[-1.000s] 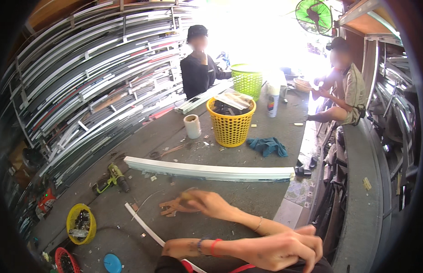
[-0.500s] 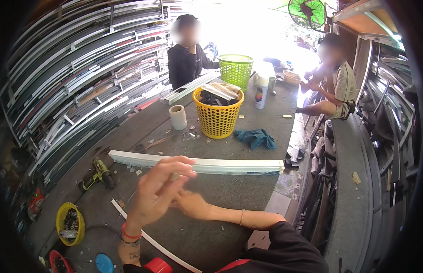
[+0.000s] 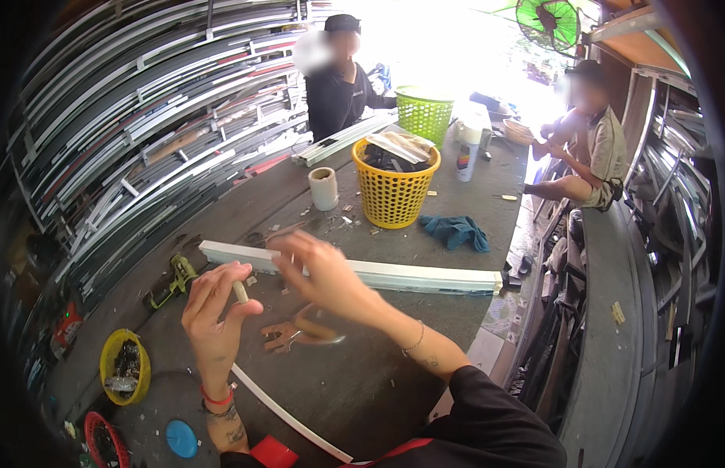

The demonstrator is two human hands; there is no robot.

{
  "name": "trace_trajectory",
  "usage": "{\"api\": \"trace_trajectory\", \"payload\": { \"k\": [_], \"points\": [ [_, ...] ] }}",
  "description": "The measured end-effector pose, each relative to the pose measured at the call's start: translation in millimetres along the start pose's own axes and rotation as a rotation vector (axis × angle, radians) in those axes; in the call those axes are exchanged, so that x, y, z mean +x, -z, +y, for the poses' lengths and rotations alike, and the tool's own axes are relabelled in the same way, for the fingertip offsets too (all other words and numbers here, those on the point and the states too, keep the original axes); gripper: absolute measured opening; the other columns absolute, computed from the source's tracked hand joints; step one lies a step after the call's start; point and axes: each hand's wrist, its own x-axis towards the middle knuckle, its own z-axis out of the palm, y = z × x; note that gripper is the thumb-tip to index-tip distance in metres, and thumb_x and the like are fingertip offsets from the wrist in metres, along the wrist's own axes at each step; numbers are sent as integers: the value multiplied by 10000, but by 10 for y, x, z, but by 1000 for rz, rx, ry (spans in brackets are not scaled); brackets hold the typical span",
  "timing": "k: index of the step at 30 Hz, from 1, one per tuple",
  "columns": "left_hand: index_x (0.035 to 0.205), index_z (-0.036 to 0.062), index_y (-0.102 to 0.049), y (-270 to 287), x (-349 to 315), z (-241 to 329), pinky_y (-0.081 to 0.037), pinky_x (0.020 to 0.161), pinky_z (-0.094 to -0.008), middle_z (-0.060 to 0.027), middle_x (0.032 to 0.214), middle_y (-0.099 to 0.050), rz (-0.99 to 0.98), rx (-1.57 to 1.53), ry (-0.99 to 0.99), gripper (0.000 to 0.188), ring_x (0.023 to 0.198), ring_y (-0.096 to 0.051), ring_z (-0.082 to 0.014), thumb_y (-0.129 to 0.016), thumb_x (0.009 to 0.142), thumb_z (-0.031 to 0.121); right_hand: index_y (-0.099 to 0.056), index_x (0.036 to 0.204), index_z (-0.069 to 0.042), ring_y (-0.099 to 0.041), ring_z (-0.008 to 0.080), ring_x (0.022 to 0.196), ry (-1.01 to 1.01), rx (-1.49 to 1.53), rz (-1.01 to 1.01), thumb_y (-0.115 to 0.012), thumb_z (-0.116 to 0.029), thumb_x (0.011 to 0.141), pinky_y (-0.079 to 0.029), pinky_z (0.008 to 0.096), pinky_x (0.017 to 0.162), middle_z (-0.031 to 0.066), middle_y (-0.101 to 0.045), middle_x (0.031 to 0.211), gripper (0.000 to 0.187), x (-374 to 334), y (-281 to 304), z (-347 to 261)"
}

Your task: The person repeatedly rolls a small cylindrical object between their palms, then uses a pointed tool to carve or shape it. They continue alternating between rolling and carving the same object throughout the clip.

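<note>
My left hand (image 3: 214,316) is raised over the near table, thumb and fingers pinching a small beige stick-like piece (image 3: 240,292). To its right, my right hand (image 3: 322,274) hangs in front of a long white profile bar (image 3: 409,276) lying across the table. Its fingers are smeared by motion, so I cannot tell whether they hold anything. Below it lie a copper-coloured clamp-like tool (image 3: 280,337) and a blurred tool with a tan handle (image 3: 316,327). A thin white strip (image 3: 288,415) curves along the table near my left wrist.
A yellow-green drill (image 3: 177,279) lies left. Behind the bar are a white roll (image 3: 323,189), a filled yellow basket (image 3: 395,191), a teal cloth (image 3: 454,232) and a spray can (image 3: 466,161). A yellow bowl (image 3: 145,370) stands lower left. Two people sit beyond.
My hands, together before, are now apart. The left has moved left and lower with the beige piece; the right has risen toward the white bar, uncovering the tools. The view has shifted slightly.
</note>
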Motion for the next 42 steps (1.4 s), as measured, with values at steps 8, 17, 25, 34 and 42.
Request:
{"api": "trace_trajectory", "payload": {
  "k": [8, 17, 25, 34, 42],
  "points": [
    [1035, -3, -643, 6, -51, -19, -504, 794, -330, -113, 985, -678, 83, 160, -73, 400, 921, -644, -250, -760, 672, 115, -658, 1028, 1, -484, 46, 625, -104, 379, 129, -487, -150, 966, -407, 217, 568, 0, -546, 661, 236, 234, 208, -421],
    [1034, 0, -647, 5, -25, -137, -508, 796, -369, -84, 980, -654, 143, 226, -204, 460, 1044, -619, -277, -785, 640, 193, -647, 979, 29, -515, 129, 661, 28, 450, -322, -544, -241, 945, -435, 280, 614, 80, -576, 763, 291, 151, 37, -482],
    [1410, 70, -370, -7, -13, -148, -345, 1019, -472, -122, 1438, -389, -22, 227, -4, 924, 1309, -374, -339, -774, 636, 372, -624, 879, 54, -511, 102, 697, -105, 476, -302, -610, -183, 904, -421, 255, 655, 49, -568, 832, 239, 196, -59, -398],
    [1437, 131, -339, -2, 10, -160, -236, 1079, -522, -128, 1495, -286, -157, 599, -30, 849, 1365, -263, -368, -651, 735, 493, -561, 711, 38, -504, 297, 510, 58, 218, -393, -641, -197, 843, -420, 372, 540, 153, -531, 577, 281, 149, -131, -438],
    [1309, 115, -515, -89, -30, -227, -428, 925, -419, -118, 1042, -664, -220, 619, -99, 711, 1005, -617, -257, -702, 663, 344, -547, 663, 26, -557, 344, 581, 5, 153, -461, -604, -232, 854, -431, 415, 606, 181, -544, 576, 327, 107, -81, -399]
  ]
}}
